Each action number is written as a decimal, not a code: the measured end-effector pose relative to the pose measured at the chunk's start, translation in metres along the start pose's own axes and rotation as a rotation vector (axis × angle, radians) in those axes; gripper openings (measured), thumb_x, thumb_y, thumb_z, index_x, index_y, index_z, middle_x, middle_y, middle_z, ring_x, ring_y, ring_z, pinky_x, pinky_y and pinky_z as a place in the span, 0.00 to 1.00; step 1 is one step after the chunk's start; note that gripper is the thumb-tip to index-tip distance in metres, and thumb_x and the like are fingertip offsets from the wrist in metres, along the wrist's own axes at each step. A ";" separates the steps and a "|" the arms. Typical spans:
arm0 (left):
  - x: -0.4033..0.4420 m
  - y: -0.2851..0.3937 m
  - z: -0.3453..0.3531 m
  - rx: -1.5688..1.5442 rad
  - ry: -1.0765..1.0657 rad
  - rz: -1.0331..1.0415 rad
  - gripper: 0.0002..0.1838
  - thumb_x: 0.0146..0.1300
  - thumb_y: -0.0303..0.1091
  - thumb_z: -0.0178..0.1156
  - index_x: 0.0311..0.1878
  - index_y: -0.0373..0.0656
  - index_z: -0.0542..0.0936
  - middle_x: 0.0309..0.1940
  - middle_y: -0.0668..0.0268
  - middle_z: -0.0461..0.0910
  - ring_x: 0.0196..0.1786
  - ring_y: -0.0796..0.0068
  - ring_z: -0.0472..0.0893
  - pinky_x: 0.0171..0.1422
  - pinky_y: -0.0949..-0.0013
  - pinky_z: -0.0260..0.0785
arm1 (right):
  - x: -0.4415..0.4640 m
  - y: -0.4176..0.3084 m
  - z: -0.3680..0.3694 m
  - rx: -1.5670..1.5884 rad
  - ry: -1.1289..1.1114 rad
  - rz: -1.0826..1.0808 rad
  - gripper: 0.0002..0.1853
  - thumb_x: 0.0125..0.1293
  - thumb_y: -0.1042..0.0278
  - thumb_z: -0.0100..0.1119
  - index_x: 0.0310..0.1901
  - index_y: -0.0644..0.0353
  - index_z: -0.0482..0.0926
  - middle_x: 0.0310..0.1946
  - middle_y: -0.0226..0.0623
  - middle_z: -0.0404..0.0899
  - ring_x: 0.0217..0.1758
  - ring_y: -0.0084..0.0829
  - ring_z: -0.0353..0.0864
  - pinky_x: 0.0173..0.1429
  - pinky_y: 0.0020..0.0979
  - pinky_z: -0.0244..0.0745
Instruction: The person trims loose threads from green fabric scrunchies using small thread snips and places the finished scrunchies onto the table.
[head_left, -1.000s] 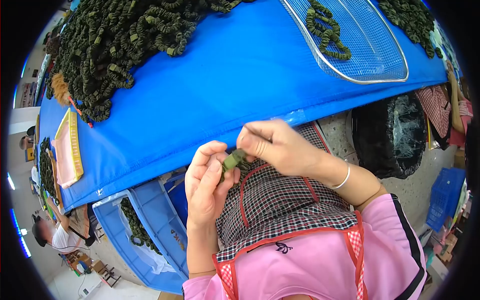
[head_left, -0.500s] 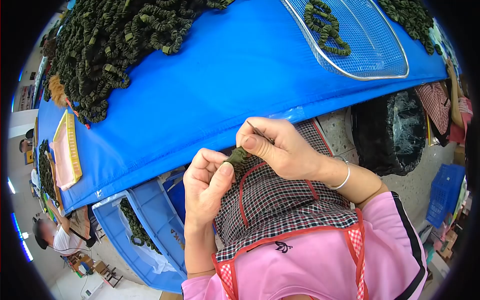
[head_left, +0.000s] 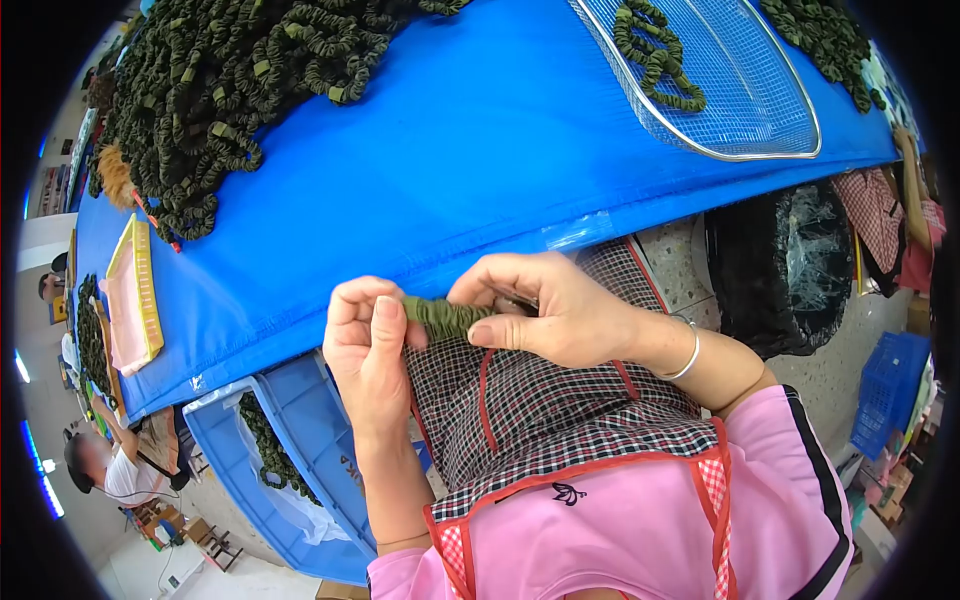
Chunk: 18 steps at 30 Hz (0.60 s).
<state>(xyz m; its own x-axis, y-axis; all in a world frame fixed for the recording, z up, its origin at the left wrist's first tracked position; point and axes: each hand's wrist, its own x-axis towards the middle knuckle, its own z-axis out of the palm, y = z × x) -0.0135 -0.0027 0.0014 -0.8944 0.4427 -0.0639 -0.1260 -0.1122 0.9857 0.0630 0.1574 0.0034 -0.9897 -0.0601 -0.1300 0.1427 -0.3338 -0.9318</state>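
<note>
A dark green gathered fabric band (head_left: 447,317) is stretched between my two hands, over the checked apron near the table edge. My left hand (head_left: 372,345) pinches its left end between thumb and fingers. At the other end, my right hand (head_left: 545,310) grips the band with thumb and forefinger, and a thin dark metal tool (head_left: 515,298) is also held in its fingers. The tool's full shape is hidden by the hand. A large pile of similar green bands (head_left: 230,90) lies at the upper left of the blue table (head_left: 420,160).
A wire mesh basket (head_left: 740,90) with green bands lies at the upper right. At the left is a yellow-rimmed tray (head_left: 152,300). Below the table are a blue crate (head_left: 300,430) and a black-lined bin (head_left: 775,270). People are at both sides.
My hands have moved apart, my left hand leftward, and the band between them is now drawn out lengthwise. The tool lies flatter in my right hand.
</note>
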 end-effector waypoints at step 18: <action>-0.014 -0.001 0.008 -0.029 -0.194 -0.147 0.10 0.61 0.25 0.53 0.45 0.34 0.68 0.35 0.62 0.76 0.35 0.80 0.74 0.42 0.78 0.67 | 0.013 0.017 0.004 -0.410 0.406 -0.396 0.07 0.59 0.70 0.55 0.37 0.63 0.73 0.28 0.32 0.73 0.26 0.19 0.69 0.30 0.22 0.66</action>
<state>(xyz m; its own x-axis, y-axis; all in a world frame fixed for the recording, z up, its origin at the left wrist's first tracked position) 0.0022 -0.0015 0.0024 -0.7665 0.6188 -0.1718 -0.2633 -0.0588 0.9629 0.0530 0.1474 -0.0133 -0.9041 0.3756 0.2039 -0.1669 0.1288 -0.9775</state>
